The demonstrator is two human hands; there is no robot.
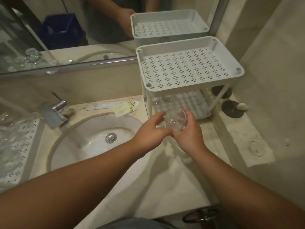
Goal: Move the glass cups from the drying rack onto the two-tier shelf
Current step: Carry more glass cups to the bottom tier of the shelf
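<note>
A clear glass cup (176,119) is held in front of the lower tier of the white two-tier shelf (189,70), with its mouth turned toward me. My right hand (188,133) grips it from the right and below. My left hand (152,128) touches its left side with relaxed fingers. The shelf's perforated top tier is bare. On its lower tier (184,103) a couple of glass cups (167,98) stand at the back left. The drying rack (18,142) at the far left carries several more clear glasses (6,129).
A round white sink (92,138) with a chrome tap (57,111) lies between rack and shelf. Toiletry packets (125,106) lie behind it. A mirror (66,27) covers the back wall. Two dark round dishes (232,109) and a rolled towel (257,147) sit on the right ledge.
</note>
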